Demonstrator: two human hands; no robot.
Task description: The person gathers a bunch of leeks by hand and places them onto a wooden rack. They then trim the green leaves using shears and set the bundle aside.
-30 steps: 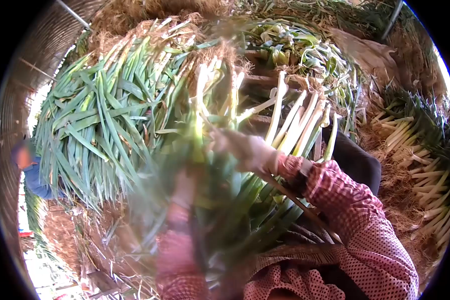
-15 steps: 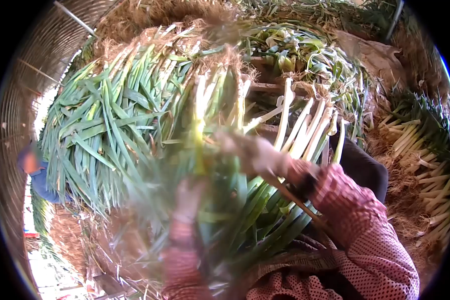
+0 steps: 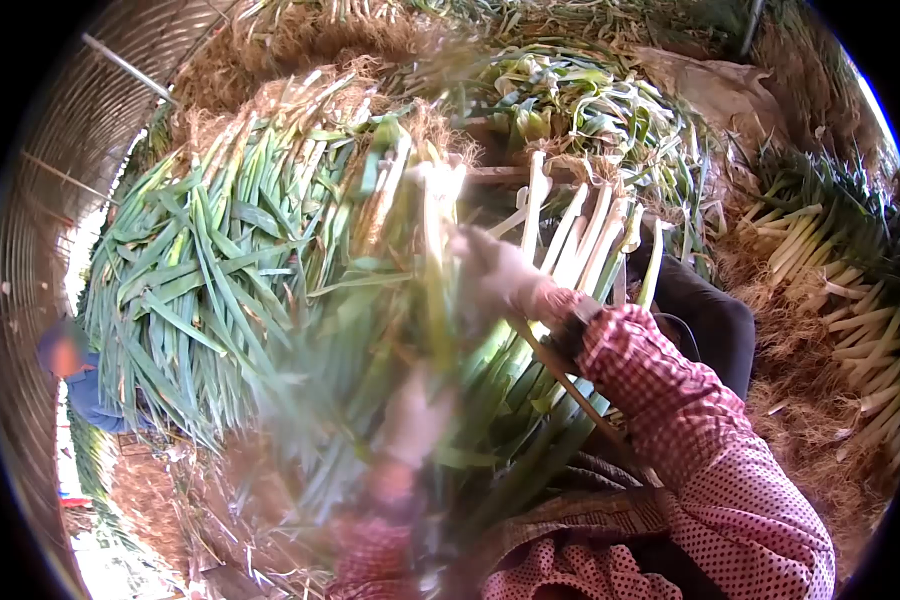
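Observation:
A leek (image 3: 433, 225) with a pale stem stands upright in front of me, blurred by motion. My left hand (image 3: 415, 415), smeared, is closed round its green part low down. My right hand (image 3: 500, 272), in a pale glove, is curled with its fingertips right at the stem; I cannot tell what is pinched in them. Several leeks with clean white stems (image 3: 592, 240) lean side by side just right of my right hand, their leaves running down toward my lap. To the left lies a big heap of leeks (image 3: 205, 235) with brown roots at the far end.
A thin brown rod (image 3: 575, 392) passes under my right wrist. My dark-clad knee (image 3: 705, 320) is at the right. Beyond it lie more white-stemmed leeks (image 3: 860, 330) and loose roots (image 3: 800, 400). Leaf scraps (image 3: 560, 90) pile up ahead. Another person (image 3: 95, 385) in blue is far left.
My left hand and the upright leek have shifted slightly right in view. My right hand is a little higher, with its fingertips closer to the stem. The whole view has shifted slightly left.

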